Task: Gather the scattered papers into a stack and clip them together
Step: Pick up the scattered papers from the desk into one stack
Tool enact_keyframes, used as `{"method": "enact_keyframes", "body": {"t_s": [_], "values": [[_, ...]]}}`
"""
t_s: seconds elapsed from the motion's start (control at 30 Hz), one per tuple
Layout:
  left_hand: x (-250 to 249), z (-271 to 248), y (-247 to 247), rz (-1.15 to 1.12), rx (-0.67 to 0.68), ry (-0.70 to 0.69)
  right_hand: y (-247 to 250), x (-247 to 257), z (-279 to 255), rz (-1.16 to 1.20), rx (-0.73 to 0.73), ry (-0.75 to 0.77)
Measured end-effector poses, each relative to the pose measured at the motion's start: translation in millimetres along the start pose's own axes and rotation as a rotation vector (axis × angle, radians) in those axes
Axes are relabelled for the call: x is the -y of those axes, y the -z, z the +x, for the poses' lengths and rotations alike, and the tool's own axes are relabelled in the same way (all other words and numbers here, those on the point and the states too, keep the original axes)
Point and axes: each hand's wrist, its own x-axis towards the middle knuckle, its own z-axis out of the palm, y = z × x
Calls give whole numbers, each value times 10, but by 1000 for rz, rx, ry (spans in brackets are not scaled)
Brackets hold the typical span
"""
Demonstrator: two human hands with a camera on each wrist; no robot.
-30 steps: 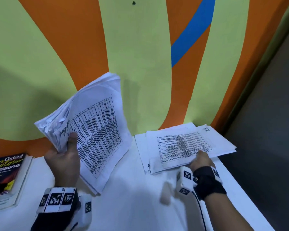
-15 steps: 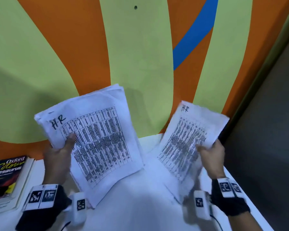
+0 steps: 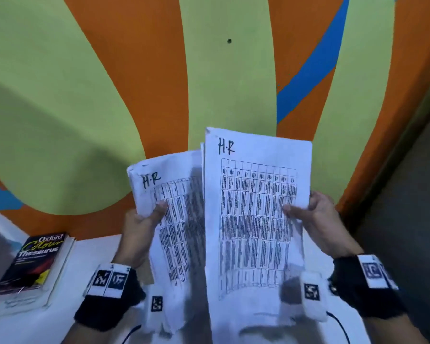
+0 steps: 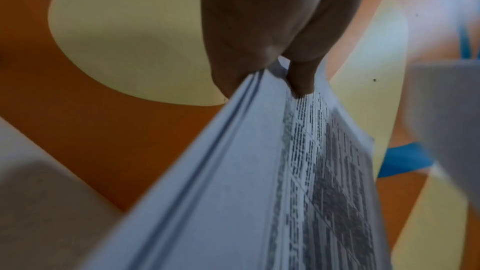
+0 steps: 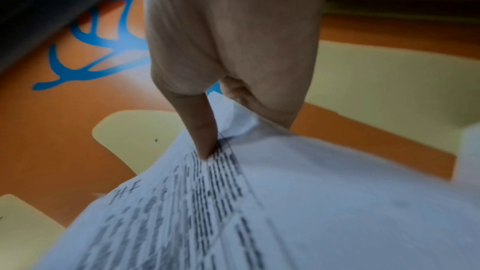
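Left hand [image 3: 139,229] holds a thick bundle of white printed papers marked "H-R" [image 3: 176,234] upright above the white surface [image 3: 90,259], thumb on the front sheet, fingers [image 4: 233,81] behind, pinching its left edge. Right hand [image 3: 325,227] pinches a second, thinner set of white table-printed sheets marked "H-R" [image 3: 253,219] at its right edge, thumb in front, fingers behind. Both sets are lifted off the surface, side by side, the right set's left edge overlapping in front of the left bundle; contact cannot be told. A dark-covered Oxford Colour Thesaurus book [image 3: 32,264] lies at the surface's left edge, against the orange and green painted wall [image 3: 224,95]. Black wristbands with marker tags [image 3: 109,281] on both wrists.
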Motion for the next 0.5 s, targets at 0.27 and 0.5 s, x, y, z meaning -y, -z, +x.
{"method": "enact_keyframes", "body": {"t_s": [0.27,0.5], "values": [[49,-95,-91,-177,240,297,-454,-517,114,-14,71,-145],[120,-85,52,-67,283,365,-568,-750,131,-25,32,-244]]}}
